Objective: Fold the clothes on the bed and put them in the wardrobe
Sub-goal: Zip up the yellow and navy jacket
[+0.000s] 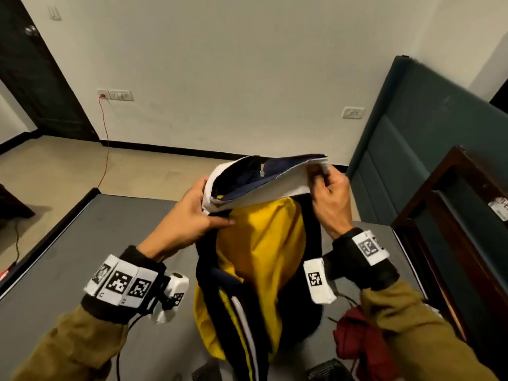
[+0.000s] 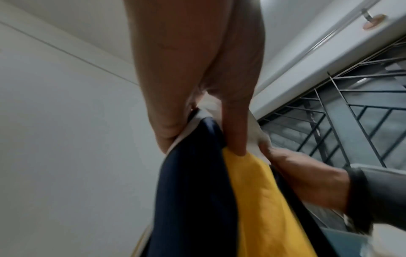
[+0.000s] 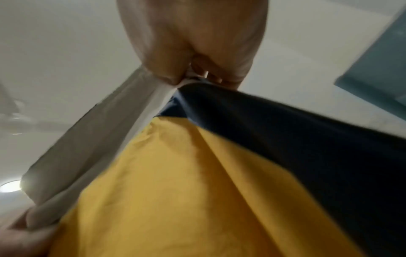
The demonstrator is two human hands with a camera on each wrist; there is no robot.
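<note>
Bed point(image 1: 110, 243), grey cover: red garment point(image 1: 354, 342) heaped at its near right edge. Yellow-and-navy jacket point(image 1: 261, 257), white collar band point(image 1: 264, 188): hung above the bed, left hand point(image 1: 189, 215) and right hand point(image 1: 330, 196) each pinching a collar end. Risk: smooth fabric may slide from the fingers, dropping crumpled.

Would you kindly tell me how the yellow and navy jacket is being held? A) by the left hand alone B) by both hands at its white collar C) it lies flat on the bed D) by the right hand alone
B: the left hand and the right hand each grip the white collar of the jacket, which hangs above the bed.
</note>
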